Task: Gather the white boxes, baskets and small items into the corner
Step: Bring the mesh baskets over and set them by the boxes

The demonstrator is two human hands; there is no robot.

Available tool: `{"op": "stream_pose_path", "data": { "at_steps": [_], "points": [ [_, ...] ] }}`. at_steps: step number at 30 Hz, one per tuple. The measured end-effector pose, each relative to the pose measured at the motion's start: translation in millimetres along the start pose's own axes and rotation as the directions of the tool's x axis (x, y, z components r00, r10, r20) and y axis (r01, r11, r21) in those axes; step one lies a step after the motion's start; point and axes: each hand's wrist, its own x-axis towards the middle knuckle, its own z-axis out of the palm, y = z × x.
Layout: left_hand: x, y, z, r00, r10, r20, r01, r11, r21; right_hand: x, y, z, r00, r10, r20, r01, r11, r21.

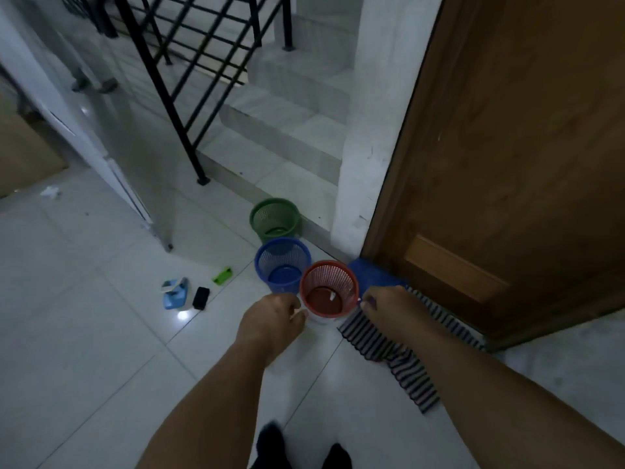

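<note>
- Step in hand, as I judge it: seating the red basket (329,289) in the floor corner where the stair step (270,157) meets the door frame. It stands upright, touching the blue basket (282,264). The green basket (275,218) sits beyond, against the step.
- Right grip (382,306): fingertips pinch the red basket's rim on its right side.
- Left grip (274,316): fingers curled at the basket's left wall. Blur hides whether they hold it, so I cannot tell.
- Not yet gathered: green item (223,275), black phone (201,297) and blue item (174,292), on open floor left of the baskets.
- No white boxes in view.
- Next move probably calls for releasing without tipping the light basket, then reaching left for the flat items.
- Striped cloth (412,370) lies under the right forearm, so there is some risk of snagging it.
</note>
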Motion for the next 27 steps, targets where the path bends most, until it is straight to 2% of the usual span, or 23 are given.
{"op": "stream_pose_path", "data": {
  "at_steps": [3,9,13,17,24,27],
  "points": [
    [58.6,5.1,10.6,0.999,-0.043,0.029,0.045,0.998,-0.044,51.4,10.5,-12.0,0.999,-0.003,0.041,0.003,1.0,0.0],
    [167.6,-15.2,42.3,0.972,-0.149,0.184,0.162,0.985,-0.056,161.3,31.5,-18.2,0.983,0.0,0.186,-0.004,1.0,0.017],
    [230.9,-36.6,68.4,0.93,-0.264,0.256,0.277,0.961,-0.018,239.5,43.7,-11.8,0.979,-0.066,0.194,0.07,0.997,-0.018],
    [278.5,-50.9,106.9,0.894,-0.34,0.291,0.357,0.934,-0.006,319.4,55.6,24.8,0.944,-0.107,0.313,0.128,0.991,-0.047],
    [322.6,-64.4,205.7,0.833,-0.491,0.256,0.517,0.855,-0.041,418.5,95.4,124.8,0.873,-0.173,0.456,0.254,0.959,-0.122],
    [332.9,-67.5,253.9,0.759,-0.563,0.329,0.612,0.788,-0.064,440.3,122.9,164.1,0.839,-0.172,0.517,0.279,0.95,-0.138]
  ]
}}
